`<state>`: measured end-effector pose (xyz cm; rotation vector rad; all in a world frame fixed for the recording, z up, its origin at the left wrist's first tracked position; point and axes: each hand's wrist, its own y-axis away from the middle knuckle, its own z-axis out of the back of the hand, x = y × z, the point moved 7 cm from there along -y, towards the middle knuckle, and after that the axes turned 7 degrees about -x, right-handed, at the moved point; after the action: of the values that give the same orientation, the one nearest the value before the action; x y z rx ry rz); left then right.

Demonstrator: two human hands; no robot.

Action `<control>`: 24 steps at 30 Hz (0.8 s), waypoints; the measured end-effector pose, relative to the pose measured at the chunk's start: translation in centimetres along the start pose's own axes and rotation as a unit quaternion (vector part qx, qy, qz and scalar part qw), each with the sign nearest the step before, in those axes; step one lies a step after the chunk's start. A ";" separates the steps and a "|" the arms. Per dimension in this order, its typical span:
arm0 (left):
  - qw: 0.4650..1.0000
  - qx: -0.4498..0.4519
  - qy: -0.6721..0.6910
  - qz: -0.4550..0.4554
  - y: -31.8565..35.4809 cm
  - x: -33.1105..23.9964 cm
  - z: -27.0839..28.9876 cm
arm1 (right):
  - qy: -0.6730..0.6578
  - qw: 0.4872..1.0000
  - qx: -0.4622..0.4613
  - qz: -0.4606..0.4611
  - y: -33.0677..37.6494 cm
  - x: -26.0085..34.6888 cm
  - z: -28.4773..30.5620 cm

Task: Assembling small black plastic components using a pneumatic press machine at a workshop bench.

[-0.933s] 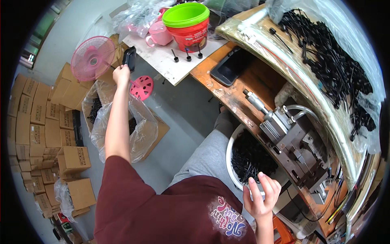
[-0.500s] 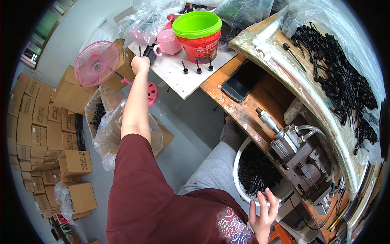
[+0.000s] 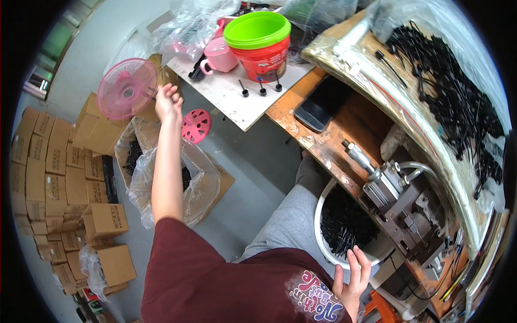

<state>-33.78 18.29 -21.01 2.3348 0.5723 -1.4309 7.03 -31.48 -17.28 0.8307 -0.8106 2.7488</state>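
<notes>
Boxes point(image 3: 59, 177) stacked far left of the white surface point(image 3: 237, 99), on the floor. Pink fan point(image 3: 127, 89) stands just left of that surface's near corner. Left hand point(image 3: 168, 102) is raised at the corner, arm stretched out, fingers curled loosely; something thin may be pinched in them, cannot tell. Hand sits just right of the fan, nearly touching its rim. Below the hand, a bagged box point(image 3: 161, 172) with black parts inside, on the floor left of the surface. Pink disc point(image 3: 195, 125) lies between bag and surface edge. On the surface: pink cup point(image 3: 219, 55), then a red bucket point(image 3: 263, 54) with a green bowl point(image 3: 257, 29) nested on top, three black pegs point(image 3: 260, 89) upright just in front of the bucket. Right of the surface, a wooden bench point(image 3: 328, 145) holds a dark phone point(image 3: 319, 105). Further right, a metal press point(image 3: 401, 199) on the bench edge. White tub point(image 3: 323, 215) of black ties under the press. Right hand point(image 3: 353, 277) is open, fingers spread, at the tub's near rim, holding nothing. Black ties point(image 3: 452, 102) piled on a plastic-covered shelf far right.
</notes>
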 end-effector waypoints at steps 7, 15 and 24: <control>0.911 0.385 -0.143 -0.043 27.9 -2.8 -8.1 | -0.049 0.996 -0.064 0.026 -2.0 0.9 0.7; 0.542 0.692 -0.042 0.476 52.0 5.4 -10.4 | -0.095 0.983 -0.126 0.097 -3.3 2.7 2.4; 0.519 0.687 -0.009 0.508 56.8 6.8 -11.1 | -0.049 0.983 -0.168 0.045 -1.2 0.3 5.2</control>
<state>6.09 -24.08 -17.82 2.3593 -2.4260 -1.1760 9.54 -33.30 -12.95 0.8805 -1.3160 2.5511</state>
